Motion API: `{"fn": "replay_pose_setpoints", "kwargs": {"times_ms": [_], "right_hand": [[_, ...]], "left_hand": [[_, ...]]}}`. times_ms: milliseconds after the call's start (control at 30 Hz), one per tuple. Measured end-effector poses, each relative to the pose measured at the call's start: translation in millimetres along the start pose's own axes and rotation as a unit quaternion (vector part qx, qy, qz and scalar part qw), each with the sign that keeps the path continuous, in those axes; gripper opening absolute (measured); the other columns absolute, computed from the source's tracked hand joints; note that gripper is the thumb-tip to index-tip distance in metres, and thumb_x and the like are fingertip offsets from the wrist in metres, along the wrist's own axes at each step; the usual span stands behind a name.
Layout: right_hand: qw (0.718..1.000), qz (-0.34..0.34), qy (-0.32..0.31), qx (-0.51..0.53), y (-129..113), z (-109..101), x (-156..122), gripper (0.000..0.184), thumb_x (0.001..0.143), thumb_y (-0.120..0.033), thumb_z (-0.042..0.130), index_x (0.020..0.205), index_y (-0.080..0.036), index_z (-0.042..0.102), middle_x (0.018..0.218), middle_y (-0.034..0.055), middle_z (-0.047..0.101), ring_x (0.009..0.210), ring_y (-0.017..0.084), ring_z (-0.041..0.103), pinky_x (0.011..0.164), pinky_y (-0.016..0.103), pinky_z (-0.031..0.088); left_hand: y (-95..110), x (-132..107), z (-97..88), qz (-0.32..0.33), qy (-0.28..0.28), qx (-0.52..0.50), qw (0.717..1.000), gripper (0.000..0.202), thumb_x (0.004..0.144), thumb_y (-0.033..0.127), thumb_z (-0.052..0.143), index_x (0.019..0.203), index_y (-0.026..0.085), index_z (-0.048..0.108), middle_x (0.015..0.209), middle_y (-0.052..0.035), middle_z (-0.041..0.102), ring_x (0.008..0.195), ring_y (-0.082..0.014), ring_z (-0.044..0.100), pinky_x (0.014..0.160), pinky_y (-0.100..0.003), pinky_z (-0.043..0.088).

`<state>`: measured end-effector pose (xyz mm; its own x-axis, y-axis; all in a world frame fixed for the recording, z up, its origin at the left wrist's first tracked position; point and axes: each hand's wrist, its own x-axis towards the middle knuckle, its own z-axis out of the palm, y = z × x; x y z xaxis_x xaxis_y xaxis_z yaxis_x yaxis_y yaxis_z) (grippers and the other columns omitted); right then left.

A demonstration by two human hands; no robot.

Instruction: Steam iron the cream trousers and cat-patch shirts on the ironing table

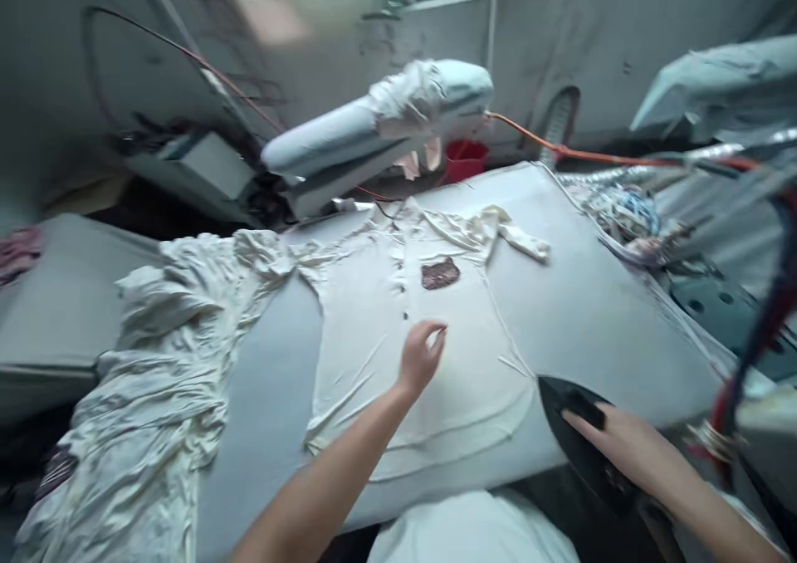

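Observation:
A cream short-sleeved shirt [367, 322] lies spread front up on the padded ironing table [585, 314], with dark buttons and a brown patterned chest pocket [440, 273]. Over its middle, below the pocket, is my left hand [423, 354]; thumb and fingers curl together in a ring, and no cloth shows between them. My right hand [628, 443] is wrapped round the handle of a dark iron [576, 426]. The iron is at the table's front edge, its tip close to the shirt's lower right corner.
Crumpled cream garments [168, 355] are heaped along the left side. Behind the table stand a padded sleeve board [349, 131] and a red bucket [466, 160]. An orange hose [598, 158] crosses the back right; dark cables [763, 314] hang at right.

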<state>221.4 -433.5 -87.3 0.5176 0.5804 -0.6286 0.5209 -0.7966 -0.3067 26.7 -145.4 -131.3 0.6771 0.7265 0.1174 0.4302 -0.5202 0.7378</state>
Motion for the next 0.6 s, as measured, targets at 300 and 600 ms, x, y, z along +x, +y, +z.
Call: {"fn": "replay_pose_setpoints", "kwargs": {"times_ms": [300, 600], "right_hand": [[0.973, -0.179, -0.016, -0.145, -205.1, 24.6, -1.3, 0.039, 0.084, -0.061, 0.055, 0.093, -0.028, 0.075, 0.093, 0.0108, 0.077, 0.088, 0.032, 0.073, 0.071, 0.036, 0.051], [0.931, -0.270, -0.033, -0.246, -464.5, 54.4, 124.9, 0.046, 0.077, -0.061, 0.066, 0.091, -0.018, 0.076, 0.094, 0.0149, 0.076, 0.082, 0.031, 0.072, 0.070, 0.036, 0.055]], "left_hand": [[-187.7, -20.5, -173.3, -0.365, 0.122, 0.122, 0.915, 0.034, 0.084, 0.047, 0.055, 0.088, 0.019, 0.075, 0.102, -0.0141, 0.076, 0.102, -0.0305, 0.069, 0.081, -0.036, 0.052], [-249.4, 98.9, -222.8, -0.315, 0.088, 0.158, 0.932, 0.030, 0.080, 0.051, 0.065, 0.074, 0.022, 0.062, 0.089, -0.0079, 0.073, 0.087, -0.0256, 0.067, 0.064, -0.029, 0.040]]}}
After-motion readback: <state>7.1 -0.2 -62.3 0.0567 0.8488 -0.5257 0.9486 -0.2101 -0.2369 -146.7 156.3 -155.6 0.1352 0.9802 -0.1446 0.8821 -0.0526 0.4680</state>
